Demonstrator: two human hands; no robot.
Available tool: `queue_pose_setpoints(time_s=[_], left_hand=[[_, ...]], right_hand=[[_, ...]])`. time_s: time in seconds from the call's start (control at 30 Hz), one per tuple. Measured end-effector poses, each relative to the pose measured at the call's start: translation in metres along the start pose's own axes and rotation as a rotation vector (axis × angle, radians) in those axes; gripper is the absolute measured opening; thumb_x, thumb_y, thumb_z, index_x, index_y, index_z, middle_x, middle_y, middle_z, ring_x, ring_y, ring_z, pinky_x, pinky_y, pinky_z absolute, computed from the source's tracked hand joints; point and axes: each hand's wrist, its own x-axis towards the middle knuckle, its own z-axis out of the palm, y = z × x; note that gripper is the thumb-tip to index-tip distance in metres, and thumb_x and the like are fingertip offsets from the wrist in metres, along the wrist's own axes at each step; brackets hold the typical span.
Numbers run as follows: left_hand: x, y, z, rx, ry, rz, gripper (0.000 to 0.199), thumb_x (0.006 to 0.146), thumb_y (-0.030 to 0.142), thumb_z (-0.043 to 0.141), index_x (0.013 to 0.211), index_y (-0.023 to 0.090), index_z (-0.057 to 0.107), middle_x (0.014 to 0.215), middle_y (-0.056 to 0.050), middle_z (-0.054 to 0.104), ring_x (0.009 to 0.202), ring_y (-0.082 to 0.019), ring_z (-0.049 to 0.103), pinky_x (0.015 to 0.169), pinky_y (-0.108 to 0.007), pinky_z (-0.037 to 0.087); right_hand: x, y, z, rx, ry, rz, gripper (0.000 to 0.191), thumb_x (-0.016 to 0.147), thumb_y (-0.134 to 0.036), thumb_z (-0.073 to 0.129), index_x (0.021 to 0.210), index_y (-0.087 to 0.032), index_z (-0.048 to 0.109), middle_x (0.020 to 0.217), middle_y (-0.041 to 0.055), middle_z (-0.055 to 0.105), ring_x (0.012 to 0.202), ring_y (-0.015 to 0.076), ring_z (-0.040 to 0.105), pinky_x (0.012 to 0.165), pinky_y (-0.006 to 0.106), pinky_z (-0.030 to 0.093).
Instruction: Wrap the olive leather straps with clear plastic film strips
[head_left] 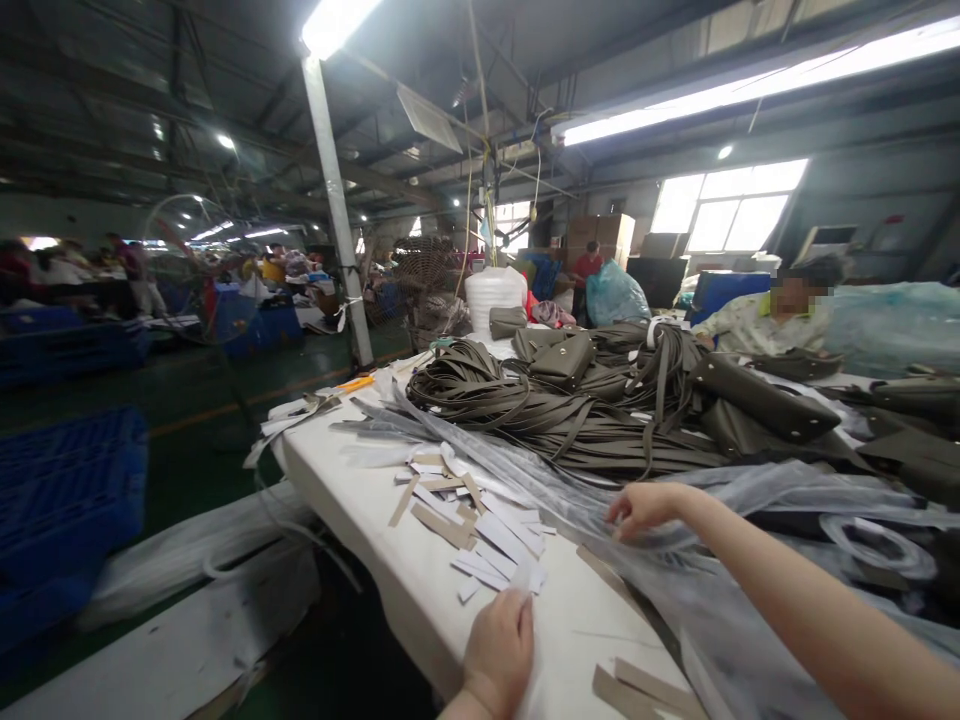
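My left hand (501, 645) is closed at the near edge of the white-covered table (409, 545). A translucent plastic strip (523, 577) shows above and below its fingers. Just beyond it lies a loose heap of white and grey-brown card strips (499, 540). Farther right, my right hand (649, 508) hangs over long clear plastic sleeves (705, 590), its fingers curled inward and touching or nearly touching the film. What those fingertips hold, if anything, is too small to make out. More grey-brown strips (637, 690) lie at the near right.
Dark olive straps (517, 410) and folded olive pouches (765, 400) pile up across the table's far side. Behind them stands a white foam roll (495, 300). A co-worker (776, 315) sits at far right. Blue pallets (71, 490) and plastic bundles (210, 540) occupy the floor at left.
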Motion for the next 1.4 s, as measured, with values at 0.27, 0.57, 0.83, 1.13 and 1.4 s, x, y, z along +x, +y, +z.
queue_pose_setpoints(time_s=[0.27, 0.57, 0.83, 1.13, 1.4], left_hand=[[0.0, -0.004, 0.005, 0.024, 0.008, 0.0, 0.033, 0.097, 0.021, 0.031, 0.084, 0.023, 0.061, 0.088, -0.008, 0.07, 0.084, -0.022, 0.066, 0.076, -0.032, 0.044], [0.002, -0.012, 0.013, 0.045, -0.008, 0.006, 0.033, 0.096, 0.022, 0.029, 0.082, 0.024, 0.058, 0.088, -0.01, 0.069, 0.084, -0.024, 0.065, 0.074, -0.034, 0.045], [0.001, -0.004, 0.007, 0.037, 0.003, -0.012, 0.033, 0.097, 0.022, 0.03, 0.084, 0.022, 0.061, 0.09, -0.009, 0.07, 0.084, -0.022, 0.065, 0.075, -0.032, 0.044], [0.002, 0.003, -0.003, -0.097, 0.021, -0.035, 0.032, 0.097, 0.023, 0.035, 0.085, 0.019, 0.065, 0.092, -0.009, 0.07, 0.091, -0.022, 0.065, 0.083, -0.031, 0.043], [-0.012, 0.034, -0.005, -0.535, 0.025, -0.041, 0.042, 0.098, 0.033, 0.028, 0.084, 0.017, 0.064, 0.091, -0.011, 0.072, 0.085, -0.02, 0.067, 0.08, -0.031, 0.048]], right_hand=[[0.066, -0.044, 0.01, -0.134, 0.308, -0.015, 0.056, 0.082, -0.014, 0.048, 0.138, -0.012, 0.053, 0.143, 0.0172, 0.051, 0.132, 0.0264, 0.046, 0.106, 0.034, 0.034], [0.116, -0.06, 0.025, -0.254, 0.383, -0.014, 0.038, 0.087, -0.009, 0.043, 0.115, -0.007, 0.069, 0.134, 0.0242, 0.057, 0.136, 0.0311, 0.042, 0.114, 0.045, 0.021], [0.066, -0.025, -0.001, -0.331, 0.2, 0.052, 0.021, 0.092, -0.025, 0.059, 0.105, -0.01, 0.067, 0.1, 0.0111, 0.072, 0.096, 0.0217, 0.067, 0.097, 0.042, 0.045], [-0.044, -0.026, -0.049, -0.354, 0.147, 0.104, 0.027, 0.085, -0.037, 0.064, 0.101, -0.016, 0.071, 0.104, 0.0161, 0.073, 0.1, 0.0289, 0.069, 0.081, 0.033, 0.05], [-0.123, -0.08, -0.019, -0.335, 0.155, 0.11, 0.026, 0.088, -0.038, 0.059, 0.1, -0.018, 0.07, 0.099, 0.0146, 0.075, 0.094, 0.0293, 0.071, 0.078, 0.032, 0.05]])
